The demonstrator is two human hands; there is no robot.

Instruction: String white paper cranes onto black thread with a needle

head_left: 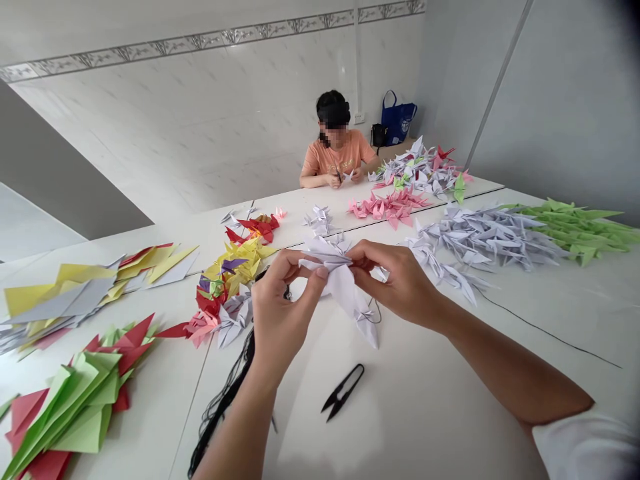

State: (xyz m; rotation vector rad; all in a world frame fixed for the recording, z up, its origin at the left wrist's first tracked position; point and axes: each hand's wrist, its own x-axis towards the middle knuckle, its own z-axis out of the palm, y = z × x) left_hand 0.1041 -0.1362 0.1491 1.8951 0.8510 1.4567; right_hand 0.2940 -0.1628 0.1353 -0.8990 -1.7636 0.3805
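Both my hands hold white folded paper cranes (345, 287) above the table, at the middle of the head view. My left hand (285, 307) pinches their left side between thumb and fingers. From the other side, my right hand (395, 280) grips the paper with its fingertips. A dark thread shows by the lower crane's tip. Below my hands, black thread snips (343, 393) lie on the white table (390, 440). A bundle of black thread (225, 393) runs beside my left forearm. Where the fingers meet the paper, the exact folds are hidden.
Green and red folded papers (90, 393) lie at left, with yellow and grey sheets (85, 287) behind. Coloured cranes (235, 267) line the centre-left. White cranes (480, 233), green cranes (580, 230) and pink cranes (390, 205) are heaped at right. A person (337, 150) sits opposite, holding white paper.
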